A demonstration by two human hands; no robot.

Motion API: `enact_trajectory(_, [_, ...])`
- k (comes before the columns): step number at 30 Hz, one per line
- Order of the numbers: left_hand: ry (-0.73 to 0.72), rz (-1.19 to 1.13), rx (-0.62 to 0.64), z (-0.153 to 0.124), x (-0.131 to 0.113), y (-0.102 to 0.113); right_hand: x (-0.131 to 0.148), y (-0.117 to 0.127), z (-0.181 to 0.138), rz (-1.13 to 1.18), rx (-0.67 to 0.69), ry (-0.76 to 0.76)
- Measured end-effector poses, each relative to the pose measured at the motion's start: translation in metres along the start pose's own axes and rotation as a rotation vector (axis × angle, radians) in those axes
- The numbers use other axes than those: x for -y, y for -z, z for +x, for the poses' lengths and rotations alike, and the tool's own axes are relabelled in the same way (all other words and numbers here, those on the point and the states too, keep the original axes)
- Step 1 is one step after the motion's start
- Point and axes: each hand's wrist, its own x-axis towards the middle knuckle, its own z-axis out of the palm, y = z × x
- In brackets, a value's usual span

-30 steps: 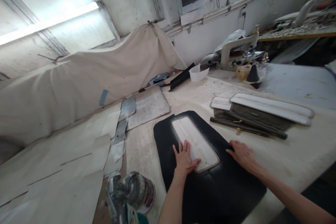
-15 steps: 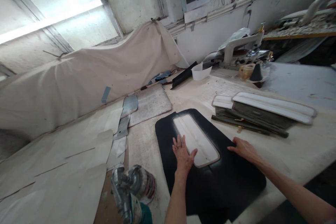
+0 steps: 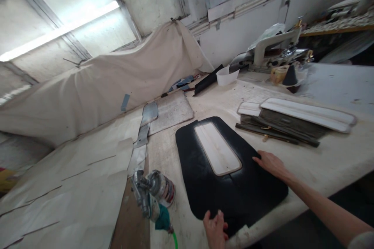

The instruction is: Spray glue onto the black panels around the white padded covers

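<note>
Black panel (image 3: 233, 192), 1 white rectangular piece (image 3: 218, 149) on it, lies at front edge of table (image 3: 163, 151). Left hand (image 3: 215, 228), half-curled, at panel's near edge; right hand (image 3: 271, 163), narrow, at right edge. Grip: cannot tell.

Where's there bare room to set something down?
Best patch: the bare cover between the fabric pieces, right hand and table edge. Another lies between the fabric pieces and the white band. The strip between spray gun and black panel is narrower. Crowded: around the machine, tape and cone.

No readable lettering, even on the can (image 3: 168, 192)
</note>
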Motion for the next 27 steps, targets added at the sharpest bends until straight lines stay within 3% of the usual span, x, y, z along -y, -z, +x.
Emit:
enact_trajectory(2, [-0.151, 0.159, 0.086, -0.004, -0.008, 0.003, -0.001, 0.002, -0.005, -0.007, -0.02, 0.022])
enact_trajectory(5, [-0.454, 0.387, -0.022, -0.01, -0.019, 0.016, 0.002, 0.009, -0.015, -0.024, -0.084, 0.041])
enact_trajectory(7, [-0.609, 0.524, -0.097, -0.013, -0.029, 0.025, 0.012, 0.016, -0.023, -0.025, -0.214, 0.088])
enact_trajectory(9, [-0.695, 0.644, -0.071, -0.013, -0.042, 0.029, 0.035, 0.022, -0.03, 0.017, -0.344, 0.214])
enact_trajectory(11, [-0.726, 0.757, -0.028, -0.01, -0.054, 0.028, 0.068, 0.024, -0.036, 0.08, -0.366, 0.386])
enact_trajectory(13, [-0.729, 0.854, -0.021, -0.003, -0.062, 0.023, 0.106, 0.02, -0.041, 0.087, -0.271, 0.523])
enact_trajectory(17, [-0.727, 0.977, 0.015, 0.009, -0.063, 0.016, 0.165, -0.001, -0.045, -0.012, -0.149, 0.594])
enact_trajectory(21, [-0.742, 1.036, 0.056, 0.014, -0.06, 0.016, 0.182, -0.014, -0.043, -0.076, -0.115, 0.549])
enact_trajectory(27, [-0.707, 1.11, 0.128, 0.012, -0.073, 0.019, 0.186, -0.008, -0.041, -0.125, -0.069, 0.532])
